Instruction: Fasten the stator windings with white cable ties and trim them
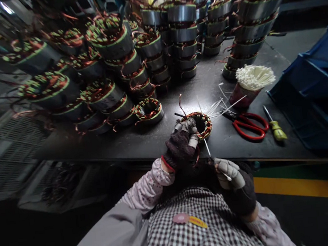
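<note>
A stator [207, 125], a ring wound with copper wire and green slot liners, sits at the table's front edge. My left hand [183, 138], in a dark glove with tape-wrapped fingers, is closed around its near left side. From the stator's near rim a white cable tie [207, 148] runs down toward me. Its lower end is pinched in my right hand [231, 180], gloved and taped likewise, just off the table edge. Several loose cable ties [215, 108] lie behind the stator. A dark lead and a copper wire stick up from its left.
Stacked stators [183, 32] fill the back and left, with a single stator [149, 111] nearer. At right are a cup [241, 95] of cable ties, red-handled scissors [250, 126], a yellow-handled screwdriver [277, 130] and blue bins [308, 86]. Crates stand at lower left.
</note>
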Motion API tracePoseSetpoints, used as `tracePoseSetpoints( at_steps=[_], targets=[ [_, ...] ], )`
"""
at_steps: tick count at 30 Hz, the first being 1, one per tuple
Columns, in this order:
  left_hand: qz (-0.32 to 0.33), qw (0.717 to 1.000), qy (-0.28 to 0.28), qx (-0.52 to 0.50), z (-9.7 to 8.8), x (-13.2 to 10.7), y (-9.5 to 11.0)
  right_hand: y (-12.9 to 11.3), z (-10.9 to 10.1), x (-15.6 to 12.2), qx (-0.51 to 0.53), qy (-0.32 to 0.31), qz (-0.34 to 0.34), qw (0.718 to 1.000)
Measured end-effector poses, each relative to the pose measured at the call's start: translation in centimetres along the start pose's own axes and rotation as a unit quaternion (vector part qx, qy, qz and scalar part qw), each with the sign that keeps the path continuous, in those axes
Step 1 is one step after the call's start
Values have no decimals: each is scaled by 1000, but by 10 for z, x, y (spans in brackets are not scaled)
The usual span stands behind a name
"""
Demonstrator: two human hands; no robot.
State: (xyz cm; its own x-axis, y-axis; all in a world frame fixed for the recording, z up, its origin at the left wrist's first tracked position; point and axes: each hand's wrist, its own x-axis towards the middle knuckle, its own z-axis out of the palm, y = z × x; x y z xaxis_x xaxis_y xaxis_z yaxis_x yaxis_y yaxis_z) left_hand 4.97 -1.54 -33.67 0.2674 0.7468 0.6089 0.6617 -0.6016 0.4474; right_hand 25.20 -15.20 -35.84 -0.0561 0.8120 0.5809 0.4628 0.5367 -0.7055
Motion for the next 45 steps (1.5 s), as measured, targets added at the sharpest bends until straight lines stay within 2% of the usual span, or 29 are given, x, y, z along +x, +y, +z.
tracePoseSetpoints(
  at_steps=[4, 8, 11, 14, 17, 19, 22, 25, 29, 36, 41, 43, 45],
  targets=[
    [-10, 1000, -4, 2, -3, 3, 5, 3, 2, 24, -26, 16, -70, 997],
    [-51, 997, -16, -57, -6, 7, 11, 14, 11, 50, -6, 49, -59, 997],
    [-134, 976, -27, -172, -7, 8, 15, 16, 14, 64, 53, 50, 13, 997],
    [-186, 947, -39, -258, -8, 8, 16, 10, 12, 75, 123, 64, 142, 980],
    [-163, 949, -32, -270, -10, 9, 15, 1, 10, 84, 187, 79, 249, 947],
    [-118, 956, -41, -265, -11, 10, 14, -4, 8, 87, 186, 68, 265, 944],
    [-83, 961, -64, -254, -13, 12, 14, -10, 3, 89, 142, 50, 239, 959],
    [-90, 965, -63, -238, -14, 13, 16, -10, 1, 91, 104, 39, 223, 968],
    [-95, 967, -62, -228, -14, 12, 16, -3, 6, 93, 76, 10, 237, 968],
    [-99, 962, -41, -252, -10, 8, 17, -2, 9, 88, 87, 61, 191, 976],
    [-95, 963, -57, -245, -15, 10, 18, 0, 6, 99, 39, -22, 227, 973],
    [-73, 965, -55, -245, -16, 11, 17, 1, 4, 101, 9, -12, 179, 984],
    [-59, 968, -52, -240, -16, 12, 16, 1, 3, 103, -36, 12, 88, 995]
  ],
)
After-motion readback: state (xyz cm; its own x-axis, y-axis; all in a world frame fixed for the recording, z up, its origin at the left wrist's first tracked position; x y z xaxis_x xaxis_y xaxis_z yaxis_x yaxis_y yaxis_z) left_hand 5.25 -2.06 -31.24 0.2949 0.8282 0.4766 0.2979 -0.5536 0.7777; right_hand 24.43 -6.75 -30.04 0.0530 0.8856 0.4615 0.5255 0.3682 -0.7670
